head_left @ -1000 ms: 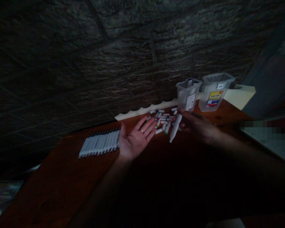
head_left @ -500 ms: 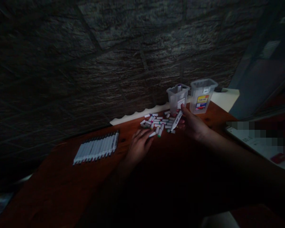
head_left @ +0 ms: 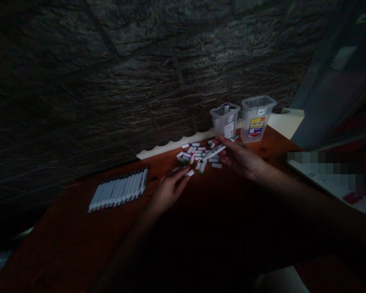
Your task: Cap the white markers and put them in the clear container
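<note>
The left hand [head_left: 166,188] and the right hand [head_left: 242,158] are apart, low over a brown wooden table [head_left: 61,228]. The left thumb and fingers are pinched on a small white cap [head_left: 190,173], just in front of a loose pile of caps [head_left: 199,154]. The right hand grips a white marker [head_left: 215,151] aslant, its dark tip pointing down and leftward over the pile, its grey end pointing up toward the wall side. The caps in the pile lie on their sides at various angles; several show coloured ends or bands, among them green, yellow and pink. Well to the left, a row of white markers [head_left: 118,189] lies side by side, the dark ends aligned.

Behind the right hand stand 2 clear plastic containers near each other. The smaller container [head_left: 218,121] bears a white printed label and holds at least 1 item with a purple end; the larger container [head_left: 247,116] bears a yellow and blue label. A pale strip [head_left: 164,149] with a wavy edge lies along the foot of a dark stone-patterned wall [head_left: 140,89]. Dim light obscures much of the foreground.
</note>
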`<state>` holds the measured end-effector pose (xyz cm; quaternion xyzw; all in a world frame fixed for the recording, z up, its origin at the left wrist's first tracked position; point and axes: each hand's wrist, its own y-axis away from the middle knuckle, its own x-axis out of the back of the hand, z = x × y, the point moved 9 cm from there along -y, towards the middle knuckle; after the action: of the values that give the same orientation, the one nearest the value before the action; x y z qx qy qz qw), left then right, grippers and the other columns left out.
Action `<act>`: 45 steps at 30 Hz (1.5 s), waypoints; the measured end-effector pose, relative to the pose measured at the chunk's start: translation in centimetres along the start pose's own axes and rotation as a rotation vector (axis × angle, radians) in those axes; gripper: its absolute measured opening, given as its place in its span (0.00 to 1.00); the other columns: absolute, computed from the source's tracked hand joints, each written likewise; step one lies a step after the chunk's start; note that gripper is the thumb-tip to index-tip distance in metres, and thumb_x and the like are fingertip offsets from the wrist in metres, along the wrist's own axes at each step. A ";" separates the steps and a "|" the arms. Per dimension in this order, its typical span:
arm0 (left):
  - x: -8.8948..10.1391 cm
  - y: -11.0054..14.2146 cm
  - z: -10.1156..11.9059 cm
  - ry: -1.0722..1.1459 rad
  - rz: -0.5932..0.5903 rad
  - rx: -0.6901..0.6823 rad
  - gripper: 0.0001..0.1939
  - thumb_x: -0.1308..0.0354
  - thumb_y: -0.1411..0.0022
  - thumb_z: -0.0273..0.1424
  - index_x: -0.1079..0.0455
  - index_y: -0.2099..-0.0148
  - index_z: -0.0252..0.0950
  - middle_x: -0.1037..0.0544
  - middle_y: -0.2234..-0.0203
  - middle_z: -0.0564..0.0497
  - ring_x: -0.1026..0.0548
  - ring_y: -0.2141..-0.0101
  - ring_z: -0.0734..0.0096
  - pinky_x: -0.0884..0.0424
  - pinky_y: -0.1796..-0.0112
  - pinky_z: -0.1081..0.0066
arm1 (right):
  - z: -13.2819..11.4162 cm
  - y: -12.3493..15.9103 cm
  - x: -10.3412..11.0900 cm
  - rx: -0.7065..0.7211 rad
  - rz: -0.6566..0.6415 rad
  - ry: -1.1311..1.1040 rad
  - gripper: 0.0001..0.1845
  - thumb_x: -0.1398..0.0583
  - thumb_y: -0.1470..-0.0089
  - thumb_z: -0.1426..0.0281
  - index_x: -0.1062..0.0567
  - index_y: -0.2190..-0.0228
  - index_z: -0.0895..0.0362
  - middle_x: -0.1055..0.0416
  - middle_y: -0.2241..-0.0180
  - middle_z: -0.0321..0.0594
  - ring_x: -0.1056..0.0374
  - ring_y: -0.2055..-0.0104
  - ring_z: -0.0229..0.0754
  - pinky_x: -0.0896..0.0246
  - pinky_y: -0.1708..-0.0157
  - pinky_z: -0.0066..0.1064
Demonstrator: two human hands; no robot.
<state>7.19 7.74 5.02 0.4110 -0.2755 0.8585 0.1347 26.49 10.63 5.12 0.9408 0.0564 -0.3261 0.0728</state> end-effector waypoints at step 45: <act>-1.0 0.1 -0.3 0.458 0.130 0.133 0.10 0.36 0.44 0.29 0.25 0.58 0.36 0.18 0.63 0.48 0.20 0.63 0.67 0.23 0.57 0.65 | -0.8 4.6 -5.4 0.676 -0.318 1.037 0.09 0.37 0.45 0.69 0.21 0.61 0.51 0.22 0.60 0.38 0.27 0.57 0.44 0.33 0.54 0.37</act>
<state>7.61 7.84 4.06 0.1951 -0.2067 0.9524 0.1107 23.46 5.88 9.58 0.9276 0.1172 0.1649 -0.3140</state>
